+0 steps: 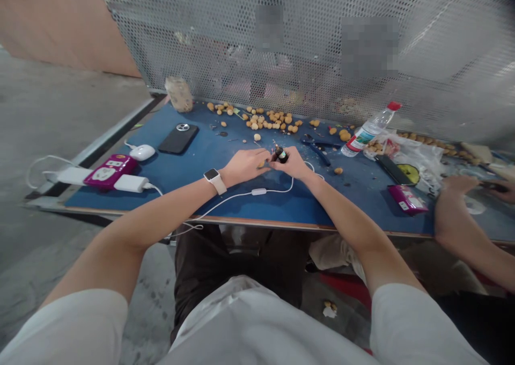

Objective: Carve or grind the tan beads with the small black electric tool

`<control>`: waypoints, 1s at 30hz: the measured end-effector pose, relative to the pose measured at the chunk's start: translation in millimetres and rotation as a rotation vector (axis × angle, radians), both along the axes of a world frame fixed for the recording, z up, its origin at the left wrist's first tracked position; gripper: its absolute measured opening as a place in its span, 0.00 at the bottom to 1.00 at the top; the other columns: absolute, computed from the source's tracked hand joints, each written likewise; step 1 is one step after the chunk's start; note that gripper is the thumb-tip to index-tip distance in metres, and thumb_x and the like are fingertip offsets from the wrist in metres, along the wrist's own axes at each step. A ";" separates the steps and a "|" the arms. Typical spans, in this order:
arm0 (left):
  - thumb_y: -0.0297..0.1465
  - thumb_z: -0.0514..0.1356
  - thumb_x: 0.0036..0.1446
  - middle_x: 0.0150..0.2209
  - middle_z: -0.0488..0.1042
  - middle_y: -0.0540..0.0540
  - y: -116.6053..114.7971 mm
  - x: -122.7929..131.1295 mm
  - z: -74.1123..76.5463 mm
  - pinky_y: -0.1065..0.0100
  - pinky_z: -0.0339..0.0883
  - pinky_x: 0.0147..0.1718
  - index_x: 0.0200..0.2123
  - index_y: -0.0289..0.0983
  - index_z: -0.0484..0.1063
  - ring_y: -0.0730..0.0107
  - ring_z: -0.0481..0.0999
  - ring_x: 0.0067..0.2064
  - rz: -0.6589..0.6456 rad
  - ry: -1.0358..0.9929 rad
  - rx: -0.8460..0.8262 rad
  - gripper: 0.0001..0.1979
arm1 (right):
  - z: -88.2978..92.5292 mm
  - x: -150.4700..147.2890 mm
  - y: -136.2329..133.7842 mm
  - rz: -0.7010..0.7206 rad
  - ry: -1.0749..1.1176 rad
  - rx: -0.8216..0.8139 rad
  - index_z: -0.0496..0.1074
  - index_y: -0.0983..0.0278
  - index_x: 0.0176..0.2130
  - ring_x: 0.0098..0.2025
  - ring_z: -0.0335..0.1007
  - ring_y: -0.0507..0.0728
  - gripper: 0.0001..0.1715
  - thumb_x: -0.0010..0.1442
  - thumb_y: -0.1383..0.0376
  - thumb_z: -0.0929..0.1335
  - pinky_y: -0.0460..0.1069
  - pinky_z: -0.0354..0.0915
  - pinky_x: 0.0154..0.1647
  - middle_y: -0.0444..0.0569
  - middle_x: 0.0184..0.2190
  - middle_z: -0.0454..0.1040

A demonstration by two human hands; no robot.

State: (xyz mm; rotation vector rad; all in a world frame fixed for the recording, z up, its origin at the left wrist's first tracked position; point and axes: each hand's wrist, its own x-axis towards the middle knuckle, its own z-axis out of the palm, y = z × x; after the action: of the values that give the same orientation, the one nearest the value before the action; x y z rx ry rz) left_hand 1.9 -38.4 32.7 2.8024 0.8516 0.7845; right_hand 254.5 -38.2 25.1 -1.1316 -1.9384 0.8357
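The person's two hands meet over the middle of a blue tabletop (181, 169), where the right hand (296, 163) grasps a small dark object (282, 155) bearing a pale label. The object sits at the fingertips, between the two hands. The left hand (247, 163), with a watch (211, 175) on its wrist, reaches in from the other side with its fingers curled close to the object; whether they grip it too cannot be told, and a small yellowish spot by these fingers is too small to make out. A white cable (225, 198) loops across the tabletop just below the hands. Beyond them, brown nut-like pieces (261, 122) lie scattered before a perforated metal panel (225, 75), with a cloudy jar (179, 95) at the far left corner. A dark phone (178, 139) lies to the left, near a rounded white device (142, 152). To the right of the hands are blue-handled pliers (322, 154) and, farther over, a tilted plastic bottle (356, 140) with a red cap. At the right edge, another person's forearm (461, 233) rests near a purple pack (407, 199)
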 end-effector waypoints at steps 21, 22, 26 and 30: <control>0.36 0.66 0.79 0.49 0.88 0.41 5.2 -1.3 -3.8 0.64 0.73 0.45 0.47 0.41 0.84 0.56 0.87 0.49 -0.033 -0.061 -0.021 0.08 | -4.9 -5.5 -4.8 0.053 0.082 -0.163 0.75 0.58 0.32 0.25 0.56 0.52 0.36 0.52 0.34 0.85 0.51 0.53 0.26 0.40 0.23 0.64; 0.36 0.66 0.79 0.48 0.88 0.42 4.7 -1.0 -3.7 0.64 0.73 0.45 0.47 0.41 0.84 0.56 0.87 0.49 -0.035 -0.061 -0.022 0.08 | -4.4 -5.8 -5.2 0.050 0.082 -0.166 0.75 0.58 0.31 0.25 0.56 0.52 0.36 0.51 0.34 0.85 0.51 0.53 0.26 0.39 0.23 0.64; 0.35 0.65 0.78 0.49 0.88 0.41 4.2 -0.6 -4.9 0.64 0.73 0.45 0.49 0.41 0.84 0.56 0.87 0.50 -0.049 -0.047 -0.011 0.07 | -1.8 -6.9 -6.1 0.035 0.071 -0.147 0.75 0.58 0.30 0.24 0.56 0.51 0.37 0.49 0.34 0.85 0.50 0.53 0.26 0.39 0.22 0.64; 0.33 0.64 0.79 0.50 0.89 0.40 5.7 -1.8 -6.8 0.63 0.72 0.44 0.50 0.41 0.85 0.56 0.87 0.50 -0.049 -0.032 0.011 0.08 | 0.8 -7.2 -7.0 0.044 0.083 -0.154 0.76 0.59 0.30 0.23 0.55 0.50 0.37 0.49 0.34 0.86 0.50 0.53 0.25 0.39 0.22 0.64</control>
State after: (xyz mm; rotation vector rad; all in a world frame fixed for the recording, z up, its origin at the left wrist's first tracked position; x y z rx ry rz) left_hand 0.1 -32.6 25.9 2.8008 0.7724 0.8266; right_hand 247.3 -45.2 25.9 -1.1286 -1.8619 1.0547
